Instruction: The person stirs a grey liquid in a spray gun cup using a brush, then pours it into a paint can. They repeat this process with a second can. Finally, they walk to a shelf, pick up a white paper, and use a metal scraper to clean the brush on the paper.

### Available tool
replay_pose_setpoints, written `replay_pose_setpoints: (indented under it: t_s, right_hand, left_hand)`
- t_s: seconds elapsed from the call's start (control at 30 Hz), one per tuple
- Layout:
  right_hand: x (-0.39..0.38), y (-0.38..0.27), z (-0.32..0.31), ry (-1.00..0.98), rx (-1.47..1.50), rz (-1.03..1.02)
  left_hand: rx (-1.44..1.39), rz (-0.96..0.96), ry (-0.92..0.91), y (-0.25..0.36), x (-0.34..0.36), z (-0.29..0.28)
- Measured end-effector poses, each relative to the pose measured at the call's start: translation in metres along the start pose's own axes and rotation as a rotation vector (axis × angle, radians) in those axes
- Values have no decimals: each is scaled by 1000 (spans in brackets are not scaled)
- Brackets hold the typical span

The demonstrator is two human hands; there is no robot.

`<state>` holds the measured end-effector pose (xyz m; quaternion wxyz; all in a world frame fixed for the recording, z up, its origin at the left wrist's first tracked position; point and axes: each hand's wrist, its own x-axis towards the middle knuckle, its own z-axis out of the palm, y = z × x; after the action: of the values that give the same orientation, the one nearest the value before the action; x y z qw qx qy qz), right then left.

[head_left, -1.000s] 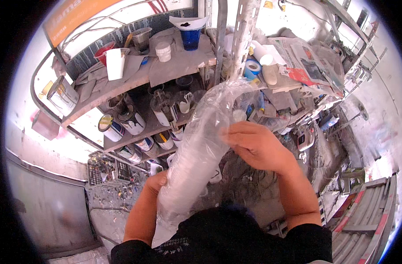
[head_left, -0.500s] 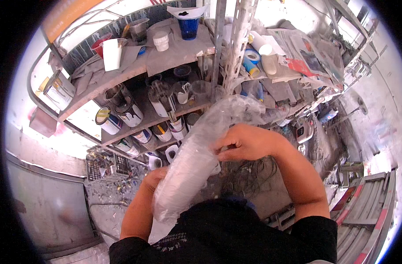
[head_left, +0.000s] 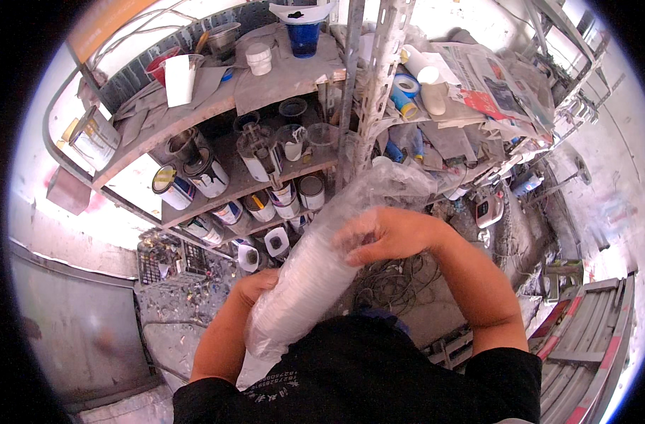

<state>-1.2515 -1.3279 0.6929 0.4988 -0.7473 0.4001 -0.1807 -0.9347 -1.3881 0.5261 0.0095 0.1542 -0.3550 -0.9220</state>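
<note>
A long, clear plastic sleeve [head_left: 305, 286] lies slantwise in front of my body. Inside it is a whitish, ridged, round stack that looks like nested clear cups. My left hand [head_left: 259, 285] supports the sleeve's lower left side, its fingers mostly hidden behind the plastic. At the upper right side, my right hand [head_left: 382, 237] is curled with thumb and fingertips on the film. The loose, crumpled end of the sleeve spreads beyond my right hand toward the shelf post [head_left: 379, 78].
Ahead stands a dusty shelf [head_left: 280, 85] with a blue cup [head_left: 303, 39], a white jar [head_left: 259, 59] and several stained paint cans [head_left: 206, 175] on lower levels. Newspapers [head_left: 488, 81] and tape rolls [head_left: 406, 86] lie at right. A black crate [head_left: 160, 261] sits on the floor at left.
My right hand's thumb and fingers have parted a little on the film. The loose end of the sleeve has shifted slightly right and down. My left hand stays at the lower side.
</note>
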Motion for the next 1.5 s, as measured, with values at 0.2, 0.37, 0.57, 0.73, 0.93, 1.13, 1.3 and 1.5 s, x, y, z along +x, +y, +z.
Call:
replay_pose_setpoints:
  t_s: [0.2, 0.37, 0.57, 0.73, 0.93, 1.13, 1.3, 1.5]
  right_hand:
    - [1, 10, 8, 36, -93, -60]
    - [0, 13, 12, 29, -5, 46]
    - [-4, 9, 12, -138, -73, 32]
    - [-11, 19, 23, 94, -123, -90]
    - [-27, 3, 16, 379, -257, -109]
    - [-50, -4, -1, 1023, -326, -172]
    - [-111, -1, -37, 1818, 95, -408]
    - [-238, 74, -44, 2005, 327, -289]
  left_hand:
    - [19, -23, 44, -8, 4, -10]
    - [-52, -26, 23, -4, 8, 1]
    - [-123, -57, -45, 3, 7, 25]
    - [-70, -35, 50, -1, 8, 24]
    - [-112, 14, 17, 17, 7, 42]
    - [126, 13, 25, 26, 16, 27]
    - [189, 73, 16, 48, 34, 29]
    - [557, 208, 39, 108, 129, 100]
